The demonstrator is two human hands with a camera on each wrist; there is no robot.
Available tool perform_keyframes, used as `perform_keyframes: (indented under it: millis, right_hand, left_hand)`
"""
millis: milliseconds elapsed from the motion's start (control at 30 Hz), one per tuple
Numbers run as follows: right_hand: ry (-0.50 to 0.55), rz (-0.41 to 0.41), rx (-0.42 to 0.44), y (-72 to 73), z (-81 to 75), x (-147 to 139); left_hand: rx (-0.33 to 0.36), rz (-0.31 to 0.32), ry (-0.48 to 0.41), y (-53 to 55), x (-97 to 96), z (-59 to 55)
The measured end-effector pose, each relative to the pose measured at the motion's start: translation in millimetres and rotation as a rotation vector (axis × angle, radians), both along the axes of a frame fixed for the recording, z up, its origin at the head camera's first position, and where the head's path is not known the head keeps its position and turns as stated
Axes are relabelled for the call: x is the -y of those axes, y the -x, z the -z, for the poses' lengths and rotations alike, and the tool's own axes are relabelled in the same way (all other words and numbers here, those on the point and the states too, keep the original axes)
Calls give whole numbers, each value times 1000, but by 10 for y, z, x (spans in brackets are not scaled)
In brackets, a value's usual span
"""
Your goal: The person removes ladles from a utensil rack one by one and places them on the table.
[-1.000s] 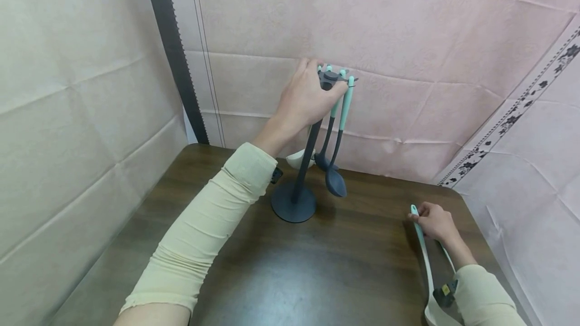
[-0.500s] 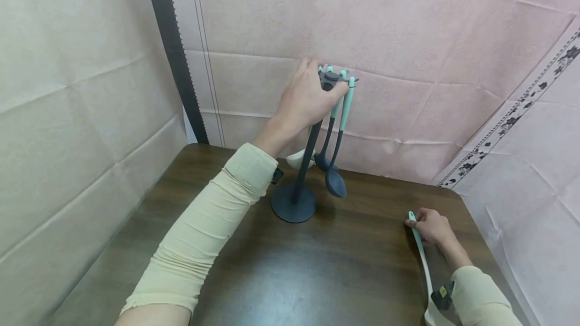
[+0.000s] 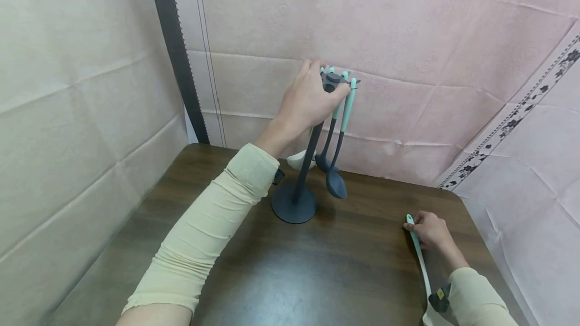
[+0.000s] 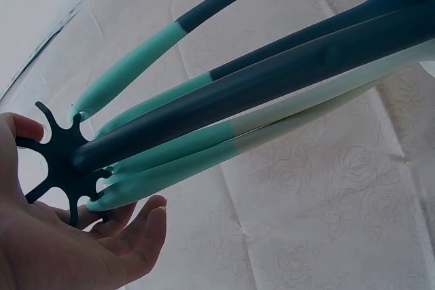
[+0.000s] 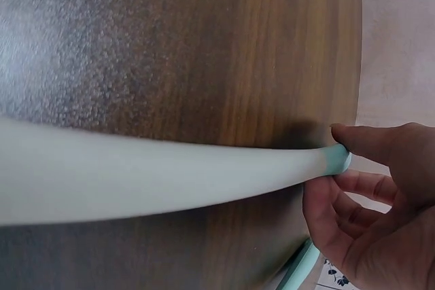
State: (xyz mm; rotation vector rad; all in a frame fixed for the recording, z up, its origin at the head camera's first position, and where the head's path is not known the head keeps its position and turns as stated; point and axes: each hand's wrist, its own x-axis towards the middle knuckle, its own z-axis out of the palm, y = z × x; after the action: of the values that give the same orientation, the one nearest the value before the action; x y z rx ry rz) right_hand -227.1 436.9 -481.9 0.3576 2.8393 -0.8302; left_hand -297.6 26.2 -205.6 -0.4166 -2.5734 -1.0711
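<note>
My left hand (image 3: 308, 97) grips the hooked top of a dark utensil stand (image 3: 293, 208), with fingers around the hook ring (image 4: 64, 154) in the left wrist view. Several mint-handled utensils hang from it, among them a dark spoon (image 3: 336, 185) and a white-bowled one (image 3: 299, 159). At the right of the table, my right hand (image 3: 430, 230) pinches the mint handle of a long white utensil (image 5: 149, 181) between thumb and fingers. Its wide end runs out of the bottom of the head view, so its kind is hidden.
Another mint handle (image 5: 299, 266) lies under the right hand in the right wrist view. The brown wooden table (image 3: 290, 270) ends at pale cloth walls (image 3: 408, 64) at the back and both sides.
My right hand has moved slightly toward me and to the left with the white utensil. A second white handle by the right forearm has gone from the head view. My left hand stays put.
</note>
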Motion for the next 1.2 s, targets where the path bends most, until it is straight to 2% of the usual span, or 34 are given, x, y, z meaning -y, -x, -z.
perform_keyframes:
  millis: [267,767,1200]
  right_hand:
    - [-6,0,3,-10,8,6]
    - [-14,24,67,-13,-9,37]
    - [16,14,50,-33,-5,22]
  left_hand:
    - [7,1,-12,3,-1,2]
    - [2,7,-12,10,-2,13]
    - [-4,11,-32,9,8,25]
